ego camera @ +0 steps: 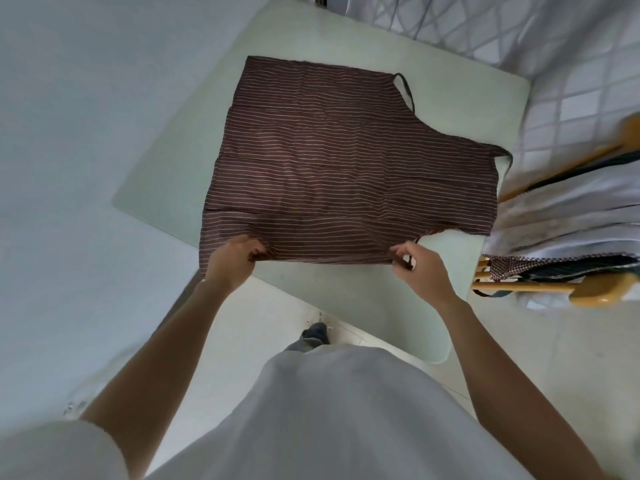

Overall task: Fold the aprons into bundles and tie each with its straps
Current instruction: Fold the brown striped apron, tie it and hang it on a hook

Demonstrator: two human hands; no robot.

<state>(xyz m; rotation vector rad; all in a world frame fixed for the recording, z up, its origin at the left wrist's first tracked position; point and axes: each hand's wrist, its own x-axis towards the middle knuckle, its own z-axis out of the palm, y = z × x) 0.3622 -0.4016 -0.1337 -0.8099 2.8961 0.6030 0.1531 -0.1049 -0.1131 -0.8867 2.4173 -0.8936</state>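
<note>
A brown apron (322, 161) with thin white stripes lies spread flat on the pale green table (460, 98). Its bib points right, and dark straps (406, 89) loop out at the far right and at the right corner. My left hand (231, 259) pinches the apron's near edge at its left end. My right hand (420, 268) pinches the same near edge at its right end, by a dark strap. The near edge is lifted a little off the table between both hands.
A wooden chair (595, 292) at the right holds more aprons (554, 266), one checked and one dark. A checked white-and-grey cloth (571, 64) hangs behind the table at the far right. A plain wall runs along the left. Tiled floor shows below.
</note>
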